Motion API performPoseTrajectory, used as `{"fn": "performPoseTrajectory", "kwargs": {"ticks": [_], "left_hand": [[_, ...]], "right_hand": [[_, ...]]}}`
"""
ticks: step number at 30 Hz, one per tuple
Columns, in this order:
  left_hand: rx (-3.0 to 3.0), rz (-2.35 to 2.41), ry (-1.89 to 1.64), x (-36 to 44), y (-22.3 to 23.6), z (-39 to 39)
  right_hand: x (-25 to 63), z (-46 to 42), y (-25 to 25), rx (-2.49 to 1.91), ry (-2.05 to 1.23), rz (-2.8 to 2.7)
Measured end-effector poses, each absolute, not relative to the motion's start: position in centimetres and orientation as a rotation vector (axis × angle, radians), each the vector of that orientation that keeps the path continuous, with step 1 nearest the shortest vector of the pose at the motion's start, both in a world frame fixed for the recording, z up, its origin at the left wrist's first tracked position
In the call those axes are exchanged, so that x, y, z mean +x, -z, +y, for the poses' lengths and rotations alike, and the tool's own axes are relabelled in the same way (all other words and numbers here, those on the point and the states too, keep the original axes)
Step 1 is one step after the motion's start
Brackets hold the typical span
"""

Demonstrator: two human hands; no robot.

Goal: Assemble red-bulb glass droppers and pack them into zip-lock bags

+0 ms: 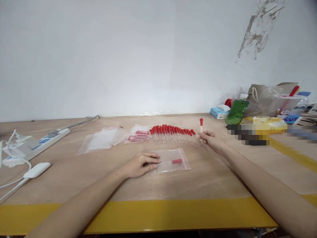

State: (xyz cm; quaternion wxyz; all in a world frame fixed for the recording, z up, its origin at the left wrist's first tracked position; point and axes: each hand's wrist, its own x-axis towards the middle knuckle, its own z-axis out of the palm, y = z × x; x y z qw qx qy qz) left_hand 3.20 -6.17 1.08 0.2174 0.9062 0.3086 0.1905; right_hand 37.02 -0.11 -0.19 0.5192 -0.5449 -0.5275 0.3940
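Observation:
My left hand (142, 164) lies on the left end of a clear zip-lock bag (168, 169) flat on the table, fingers stretched out and thumb apart. Inside that bag rests one dropper with a red rubber bulb (176, 161), its thin clear tube pointing toward my fingertips. To the right, my right hand (209, 138) pinches another dropper (201, 123) by its tube, bulb up. Between and behind both hands is a row of red-bulbed droppers (170, 130), tubes toward me. Left of the row sit bags holding droppers (138, 136) and a stack of flat clear bags (104, 138).
A white power strip (53, 143) with plugs and cables lies at the left, near a white cable piece (37, 170). At the right stand a tissue pack (219, 112), a green bottle (237, 110) and plastic bags. Yellow tape (158, 215) lines the table's front edge.

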Motion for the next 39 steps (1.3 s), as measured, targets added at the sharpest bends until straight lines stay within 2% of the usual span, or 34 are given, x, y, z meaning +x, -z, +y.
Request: {"fn": "performPoseTrajectory", "kwargs": {"ticks": [10,16,23,29,34,39], "left_hand": [[2.507,0.849,-0.536,3.2,-1.0,-6.3],[2.502,0.852,-0.545,3.3,-1.0,-6.3],[2.552,0.925,-0.563,3.3,-1.3,-6.6],[2.545,0.962,-0.551,3.2,-1.5,-6.8],[2.554,0.95,-0.501,3.2,-1.6,-6.7],[2.557,0.928,-0.536,3.2,-1.4,-6.5]], "right_hand": [[32.6,-3.3,0.8,-1.002,-1.372,-1.098],[32.0,-3.8,1.0,-0.997,-1.484,-0.945],[30.9,-4.8,1.0,-1.066,-1.208,-0.951],[31.7,-4.7,0.4,-1.109,-1.499,-1.107],[32.2,-4.8,0.7,-1.133,-1.397,-1.567],[31.0,-4.8,1.3,-1.012,-1.339,-1.702]]}}
